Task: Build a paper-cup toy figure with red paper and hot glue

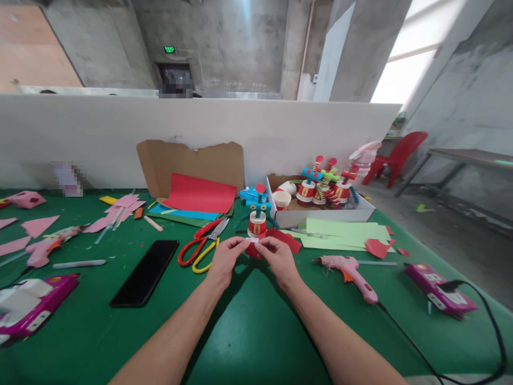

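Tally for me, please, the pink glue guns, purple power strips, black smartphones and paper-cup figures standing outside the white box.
Pink glue guns: 2
Purple power strips: 2
Black smartphone: 1
Paper-cup figure outside the white box: 1
Total: 6

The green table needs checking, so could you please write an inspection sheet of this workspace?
Surface: green table, strewn with paper pieces.
Job's things: small white piece, in hand; cup figure upright just beyond.
Clutter: scissors and phone at left; pink glue gun at right.
Hands: left hand and right hand both pinch the white piece.
Cables: black cord runs from that glue gun; second cord plugs into the purple power strip at right.
Surroundings: white partition behind; red chair farther off, at right.
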Tool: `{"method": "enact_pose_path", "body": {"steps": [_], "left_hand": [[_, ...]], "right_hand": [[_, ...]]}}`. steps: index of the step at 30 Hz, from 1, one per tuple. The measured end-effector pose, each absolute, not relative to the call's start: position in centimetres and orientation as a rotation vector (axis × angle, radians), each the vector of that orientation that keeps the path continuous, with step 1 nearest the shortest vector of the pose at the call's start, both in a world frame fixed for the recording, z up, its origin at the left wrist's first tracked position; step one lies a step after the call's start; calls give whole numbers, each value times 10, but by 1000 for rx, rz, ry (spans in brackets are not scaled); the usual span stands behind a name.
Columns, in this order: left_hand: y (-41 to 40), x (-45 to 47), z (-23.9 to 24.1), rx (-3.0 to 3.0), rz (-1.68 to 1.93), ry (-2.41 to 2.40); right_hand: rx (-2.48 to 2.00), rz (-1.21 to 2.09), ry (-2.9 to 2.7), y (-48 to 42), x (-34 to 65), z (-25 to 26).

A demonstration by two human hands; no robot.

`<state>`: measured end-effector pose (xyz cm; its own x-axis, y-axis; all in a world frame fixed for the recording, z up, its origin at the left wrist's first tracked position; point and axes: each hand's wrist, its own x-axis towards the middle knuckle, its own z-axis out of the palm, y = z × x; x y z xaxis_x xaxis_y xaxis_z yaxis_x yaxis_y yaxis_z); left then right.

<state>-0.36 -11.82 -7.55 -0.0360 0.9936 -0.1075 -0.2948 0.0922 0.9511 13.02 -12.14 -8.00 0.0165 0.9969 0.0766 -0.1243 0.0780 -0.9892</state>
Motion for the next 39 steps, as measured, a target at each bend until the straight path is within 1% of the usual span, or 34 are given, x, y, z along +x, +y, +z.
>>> {"method": "enact_pose_path", "body": {"steps": [9,21,28,32,34,37,39], "left_hand": [[-118,-4,-76,866,1334,1088],[-119,-2,-75,989,1266,1106],[-118,-4,-78,991,1291,1139],[-118,-4,-77,996,1276,1111],[-117,-5,-75,1003,1330,1122],[-115,-8,-74,951,1446,1157],[-114,-10,-74,889,1392,1168]], "right_hand": [[-1022,1412,-958,-122,129,-79],[-1092,1302,-997,-123,129,-79],[-1077,1353,-991,-124,128,-79],[-1093,1296,-1017,-124,128,-77],[-1097,1282,-978,-123,129,-77],[-1066,1352,-859,-120,133,-75],[-1023,1421,-821,-119,135,-72]]}}
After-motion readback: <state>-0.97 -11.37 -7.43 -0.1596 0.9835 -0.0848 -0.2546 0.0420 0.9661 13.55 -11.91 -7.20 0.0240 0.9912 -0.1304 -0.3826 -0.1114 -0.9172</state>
